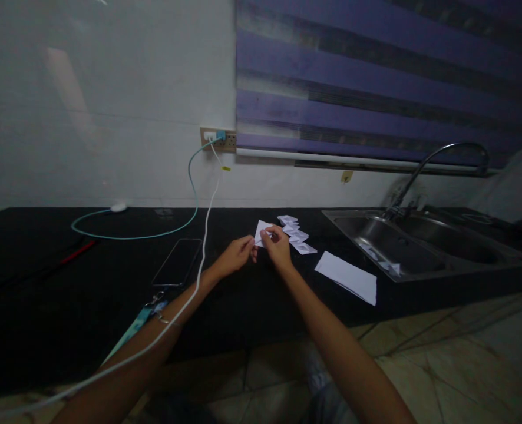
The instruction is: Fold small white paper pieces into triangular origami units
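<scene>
White paper, folded small, is in the person's two hands in the head view. This folded paper is to the left of the sink, up above the black counter. The left hand pinches its left side with finger and thumb. The right hand pinches its right side, thumb on top. Between the hands and the sink, a bunch of little folded papers lies in a row. A flat, bigger bit of paper lies just left of the sink, near its front. More white paper pieces are in the sink. A bendy tap stands at the back of the sink. Well to the left of the sink are a dark phone and a long white cord.
</scene>
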{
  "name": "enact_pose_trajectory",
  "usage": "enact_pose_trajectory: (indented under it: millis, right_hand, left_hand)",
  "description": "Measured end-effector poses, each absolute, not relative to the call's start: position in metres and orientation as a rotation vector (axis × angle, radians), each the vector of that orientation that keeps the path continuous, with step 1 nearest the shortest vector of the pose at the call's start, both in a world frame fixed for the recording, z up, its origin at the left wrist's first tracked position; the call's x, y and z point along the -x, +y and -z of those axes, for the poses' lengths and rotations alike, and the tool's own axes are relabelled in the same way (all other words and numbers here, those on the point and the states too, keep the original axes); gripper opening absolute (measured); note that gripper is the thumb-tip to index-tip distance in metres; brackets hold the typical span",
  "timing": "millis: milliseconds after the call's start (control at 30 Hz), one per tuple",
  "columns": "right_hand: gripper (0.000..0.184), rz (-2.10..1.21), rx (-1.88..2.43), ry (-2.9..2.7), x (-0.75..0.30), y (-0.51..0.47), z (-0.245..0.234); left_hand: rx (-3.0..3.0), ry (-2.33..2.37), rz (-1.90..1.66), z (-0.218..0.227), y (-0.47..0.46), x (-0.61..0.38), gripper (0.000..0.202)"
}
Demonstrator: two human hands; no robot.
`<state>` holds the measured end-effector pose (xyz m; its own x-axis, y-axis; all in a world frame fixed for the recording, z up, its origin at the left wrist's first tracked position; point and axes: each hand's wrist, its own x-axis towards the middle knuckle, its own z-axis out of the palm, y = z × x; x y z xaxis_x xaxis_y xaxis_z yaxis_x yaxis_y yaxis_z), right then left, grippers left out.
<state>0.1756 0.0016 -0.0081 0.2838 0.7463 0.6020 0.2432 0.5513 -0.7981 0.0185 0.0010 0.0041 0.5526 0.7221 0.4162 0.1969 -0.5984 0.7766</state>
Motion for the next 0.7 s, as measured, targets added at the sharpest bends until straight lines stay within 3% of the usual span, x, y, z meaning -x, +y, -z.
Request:
enact_pose_trajectory:
  millis: [700]
  right_hand:
    - [0.020,-0.459,1.021,-1.332,-0.166,-0.014,-0.006]
  left_hand:
    - [-2.099,0.715,-0.901,-0.005,-0.001,-0.018,0.035]
